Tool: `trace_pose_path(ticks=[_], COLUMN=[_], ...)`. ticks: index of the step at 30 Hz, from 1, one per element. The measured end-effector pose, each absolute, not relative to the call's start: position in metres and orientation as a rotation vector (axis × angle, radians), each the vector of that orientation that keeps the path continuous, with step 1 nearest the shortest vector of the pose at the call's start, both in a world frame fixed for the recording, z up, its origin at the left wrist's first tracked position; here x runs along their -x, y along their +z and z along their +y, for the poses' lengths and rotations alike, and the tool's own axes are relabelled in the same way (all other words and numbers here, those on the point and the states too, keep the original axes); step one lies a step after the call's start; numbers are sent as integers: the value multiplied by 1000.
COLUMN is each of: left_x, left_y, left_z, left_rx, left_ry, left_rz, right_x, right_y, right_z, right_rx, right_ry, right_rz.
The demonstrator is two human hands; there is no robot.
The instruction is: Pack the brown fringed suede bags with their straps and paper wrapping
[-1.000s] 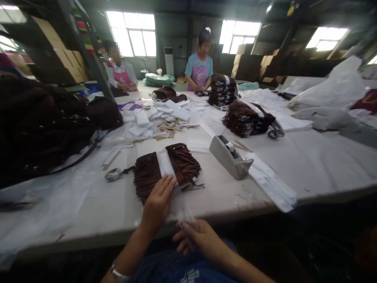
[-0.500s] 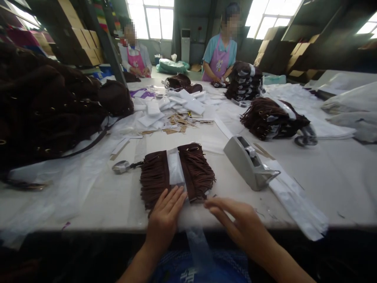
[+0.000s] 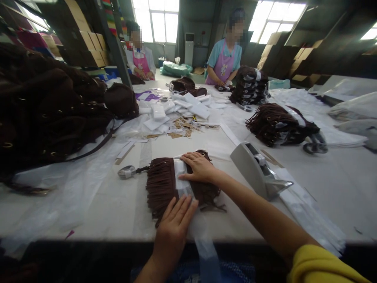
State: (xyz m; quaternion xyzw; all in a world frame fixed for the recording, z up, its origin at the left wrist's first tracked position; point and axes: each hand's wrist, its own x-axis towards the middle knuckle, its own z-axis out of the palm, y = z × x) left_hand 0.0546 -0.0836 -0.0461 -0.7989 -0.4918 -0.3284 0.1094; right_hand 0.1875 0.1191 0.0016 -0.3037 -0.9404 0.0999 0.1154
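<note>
In front of me on the table lies a dark brown fringed bag (image 3: 161,179), with a white wrapping strip (image 3: 180,169) running down its middle. My left hand (image 3: 176,220) rests flat on the strip at the bag's near edge, fingers stretched out. Farther up, my right hand (image 3: 198,167) lies across the strip and the bag's right half, fingers extended and thumb apart. The strip's loose translucent end (image 3: 206,247) hangs over the table edge below my left hand. A wrapped end piece (image 3: 126,172) sticks out from the bag's left side.
A grey tape dispenser (image 3: 250,169) stands to the right, beside white strips (image 3: 312,216). Wrapped fringed bags (image 3: 282,124) lie beyond it. Brown bags (image 3: 53,106) are heaped at left. White packets (image 3: 188,106) and tags lie mid-table. Two people (image 3: 225,59) work across the table.
My right hand has moved from beside the bag's near right corner up onto its far part. My left hand stays at the near edge. The whole view has shifted slightly.
</note>
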Motion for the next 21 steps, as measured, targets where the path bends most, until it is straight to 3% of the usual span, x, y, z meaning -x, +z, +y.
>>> trace_pose_path(ticks=[8,14,21], left_x=[-57,-56,-55], left_y=[-48,-50,-47], left_z=[-84,-85,-88], left_rx=[2379,2413,2456], left_ry=[-1114,-1091,-1056], left_rz=[-1474,-1469,-1491], right_x=[-204,-219,-228], right_y=[4,11,15], right_z=[125,96,80], right_rx=[740,758,751], right_ry=[419,349,511], right_rz=[-2723,-2610,-2483])
